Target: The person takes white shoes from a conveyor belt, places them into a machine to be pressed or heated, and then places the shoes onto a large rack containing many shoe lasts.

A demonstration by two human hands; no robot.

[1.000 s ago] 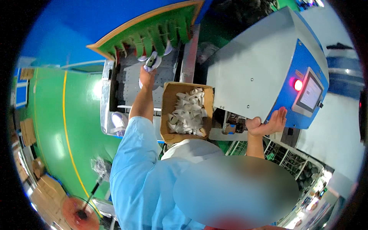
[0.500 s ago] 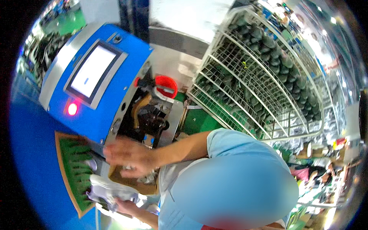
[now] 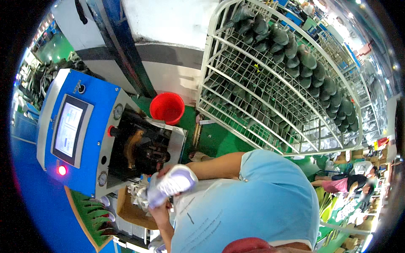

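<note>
A white and lavender sports shoe [image 3: 175, 182], smeared by motion, is held in front of the blue machine's [image 3: 95, 95] dark opening. My left hand [image 3: 160, 212] grips its lower end from below. My right hand [image 3: 190, 168] is closed at the other side, its fingers mostly hidden behind the shoe. Just beyond the shoe is the dark clamping mechanism [image 3: 154, 147], with a curved brown pad [image 3: 133, 147] beside it. Under the shoe, a cardboard box [image 3: 128, 206] holds pale crumpled pieces.
A lit screen [image 3: 69, 128] and a glowing red button [image 3: 62, 170] are on the machine. A green rack with a wooden edge [image 3: 84, 219] stands below it. Behind are a red bucket [image 3: 167, 108] and a white wire rack [image 3: 270, 90] with dark shoe-shaped pieces. People work far right.
The shoe has risen from beside the green rack to the front of the machine in my left hand. My right hand has moved from the machine's lower corner to the shoe. The view has shifted.
</note>
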